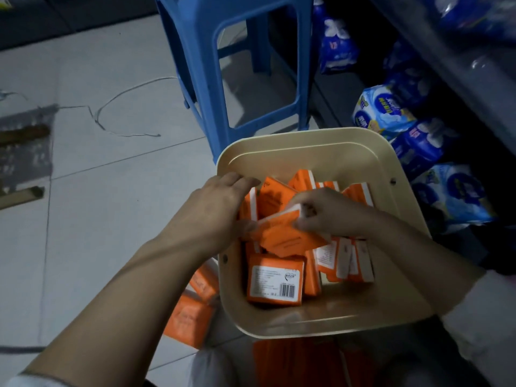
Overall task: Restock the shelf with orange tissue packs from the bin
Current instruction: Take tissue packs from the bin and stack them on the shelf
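- The tiled floor (97, 191) spreads out under me, grey and dim.
- The shelf (460, 68) runs along my right, with blue-and-white packs (418, 146) crowded beneath its edge; their printing is too blurred to read.
- A blue stool (195, 65) stands just beyond the bin, touching or nearly touching its far rim.
- The beige bin (307, 141) sits in front of me, with both my forearms reaching into it from either side.
- The orange tissue packs (357, 194) lie jumbled inside the bin, some on edge, some flat.
- My left hand (215, 202) is spread over the bin's left side, fingers fairly straight above an upright pack, thumb against the left corner of the top pack (287, 236).
- My right hand (332, 210) is curled, its fingers pinching the white end of that same top pack, which lies tilted across the heap between my two hands.
- More orange packs (190, 317) lie on the floor just outside the bin's left wall, under my left forearm.
- A labelled pack (275, 280) lies flat nearest me, showing a white label with a barcode; its small print is unreadable.
- A thin white cord (125, 93) loops across the floor, well apart from the bin.
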Demonstrator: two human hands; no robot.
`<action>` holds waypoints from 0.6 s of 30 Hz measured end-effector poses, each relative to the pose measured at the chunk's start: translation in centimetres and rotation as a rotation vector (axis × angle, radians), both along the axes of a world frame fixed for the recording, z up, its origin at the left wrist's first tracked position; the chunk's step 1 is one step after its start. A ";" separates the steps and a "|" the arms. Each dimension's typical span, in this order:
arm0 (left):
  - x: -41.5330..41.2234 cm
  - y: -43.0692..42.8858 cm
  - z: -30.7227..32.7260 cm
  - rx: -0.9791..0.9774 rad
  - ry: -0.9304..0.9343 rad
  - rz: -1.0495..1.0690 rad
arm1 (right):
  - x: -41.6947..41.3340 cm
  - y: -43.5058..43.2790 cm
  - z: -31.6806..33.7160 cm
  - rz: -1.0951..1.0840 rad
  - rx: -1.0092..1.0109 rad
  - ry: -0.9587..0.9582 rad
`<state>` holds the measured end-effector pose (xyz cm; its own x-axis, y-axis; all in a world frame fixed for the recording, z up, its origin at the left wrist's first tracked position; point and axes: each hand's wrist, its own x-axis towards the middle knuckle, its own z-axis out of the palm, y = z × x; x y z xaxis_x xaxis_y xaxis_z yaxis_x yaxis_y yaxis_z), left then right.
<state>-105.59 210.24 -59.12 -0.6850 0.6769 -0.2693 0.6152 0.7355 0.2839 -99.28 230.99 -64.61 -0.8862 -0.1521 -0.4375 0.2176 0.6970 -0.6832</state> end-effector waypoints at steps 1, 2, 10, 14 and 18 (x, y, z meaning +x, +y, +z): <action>0.1 0.1 0.0 0.004 -0.018 0.001 | -0.1 0.0 1.5 -0.027 -0.105 0.013; 0.1 0.2 0.1 0.012 -0.042 0.008 | -0.2 -0.2 2.9 -0.052 -0.203 0.033; -0.7 -0.6 0.8 0.012 -0.003 0.248 | -1.8 -0.9 3.1 -0.361 -0.447 0.133; -1.4 -1.4 1.0 0.030 0.092 0.429 | -2.6 -0.6 -1.7 -0.554 -0.155 0.115; -1.4 -1.8 1.2 0.030 0.136 0.446 | -2.8 -1.3 -6.1 -0.422 0.192 0.028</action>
<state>-106.96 208.47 -57.95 -0.9388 0.3142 -0.1413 0.2736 0.9293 0.2481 -102.11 229.68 -70.74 -0.8650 0.3058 -0.3978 0.4929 0.6661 -0.5598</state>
